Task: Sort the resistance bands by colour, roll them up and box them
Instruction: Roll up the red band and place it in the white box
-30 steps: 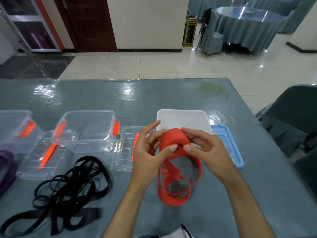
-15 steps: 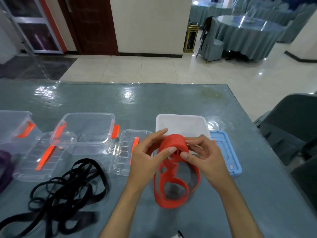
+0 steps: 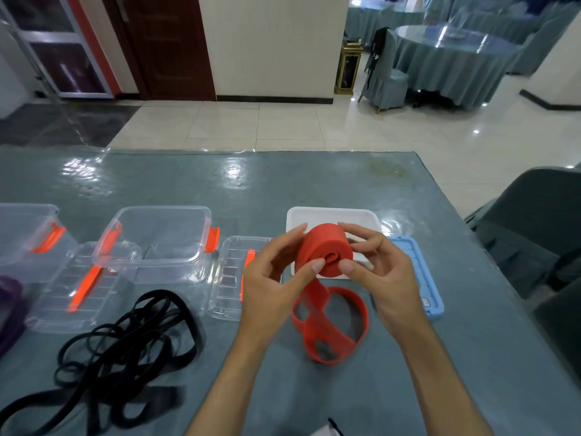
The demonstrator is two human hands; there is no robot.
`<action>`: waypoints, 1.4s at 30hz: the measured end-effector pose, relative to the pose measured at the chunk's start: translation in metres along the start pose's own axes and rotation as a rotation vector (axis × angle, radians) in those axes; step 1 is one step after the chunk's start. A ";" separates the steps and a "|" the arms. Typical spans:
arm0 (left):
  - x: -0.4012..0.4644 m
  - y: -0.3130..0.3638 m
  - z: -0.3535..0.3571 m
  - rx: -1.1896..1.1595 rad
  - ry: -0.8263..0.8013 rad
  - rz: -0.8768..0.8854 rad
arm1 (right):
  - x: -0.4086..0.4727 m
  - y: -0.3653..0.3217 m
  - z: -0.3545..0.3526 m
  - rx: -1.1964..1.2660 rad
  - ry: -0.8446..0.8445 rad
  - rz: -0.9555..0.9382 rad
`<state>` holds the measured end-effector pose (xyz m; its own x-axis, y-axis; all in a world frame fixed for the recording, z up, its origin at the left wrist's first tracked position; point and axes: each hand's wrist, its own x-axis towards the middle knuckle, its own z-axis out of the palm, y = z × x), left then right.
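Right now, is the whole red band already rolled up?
No: both hands hold the red band as a partial roll, while a long loose tail hangs down onto the table.

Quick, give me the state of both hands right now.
Left hand: closed on the red resistance band, thumb and fingers pinching the rolled part.
Right hand: closed on the same roll from the other side.

Both forearms reach forward side by side, the hands raised and facing each other. The left hand [image 3: 270,272] and right hand [image 3: 382,272] curl inward, thumbs nearest the camera and almost meeting, fingers [image 3: 290,236] arched over the far side.
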<state>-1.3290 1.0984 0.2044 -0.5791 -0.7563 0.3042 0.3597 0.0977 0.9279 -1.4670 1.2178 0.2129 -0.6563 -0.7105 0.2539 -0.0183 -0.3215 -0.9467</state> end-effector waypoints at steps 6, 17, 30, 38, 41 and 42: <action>0.013 0.018 0.008 0.000 0.014 0.040 | 0.006 -0.013 0.004 0.011 0.073 0.004; 0.064 0.086 0.024 -0.026 -0.001 0.166 | 0.058 -0.090 0.028 0.011 0.040 -0.148; 0.105 0.149 0.033 0.049 -0.005 0.274 | 0.088 -0.155 0.055 0.042 0.104 -0.285; 0.109 0.178 0.046 -0.043 -0.051 0.361 | 0.086 -0.165 0.063 0.256 0.049 -0.335; 0.115 0.188 0.046 -0.060 -0.040 0.375 | 0.092 -0.175 0.062 0.132 0.060 -0.365; 0.116 0.190 0.047 -0.073 -0.035 0.382 | 0.094 -0.180 0.061 0.097 0.068 -0.370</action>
<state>-1.3626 1.0594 0.4258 -0.4178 -0.6514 0.6333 0.6048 0.3208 0.7289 -1.4795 1.1712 0.4189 -0.6673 -0.4934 0.5579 -0.1939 -0.6082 -0.7697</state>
